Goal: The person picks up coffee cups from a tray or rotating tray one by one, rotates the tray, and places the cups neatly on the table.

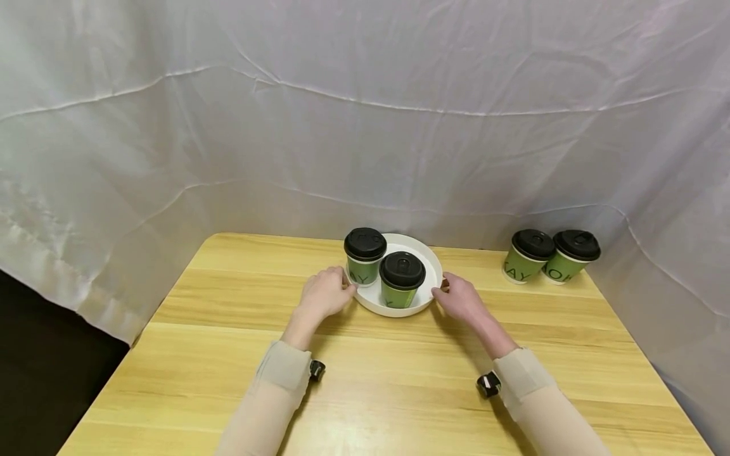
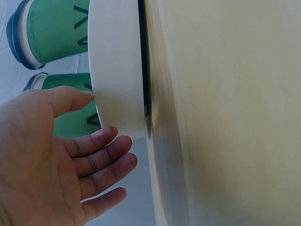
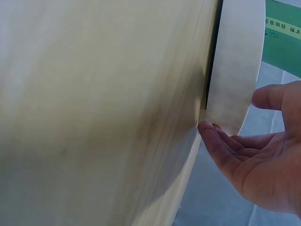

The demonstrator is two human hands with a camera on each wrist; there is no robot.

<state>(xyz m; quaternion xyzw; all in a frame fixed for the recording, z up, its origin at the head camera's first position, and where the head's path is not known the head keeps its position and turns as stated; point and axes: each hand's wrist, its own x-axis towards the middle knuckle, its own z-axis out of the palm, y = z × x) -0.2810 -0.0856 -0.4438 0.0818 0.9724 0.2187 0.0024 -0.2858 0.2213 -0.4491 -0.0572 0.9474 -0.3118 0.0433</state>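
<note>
Pinching the left rim of the white tray [image 1: 395, 313] between thumb and bent fingers of the left hand [image 1: 326, 292]; carrying there, near the back of the wooden table [image 1: 393, 380], a lidded green cup [image 1: 365, 253] and a second cup [image 1: 402, 278]; pinching the right rim likewise with the right hand [image 1: 459, 297]; farther right, showing two similar cups [image 1: 523, 261] close together.
</note>
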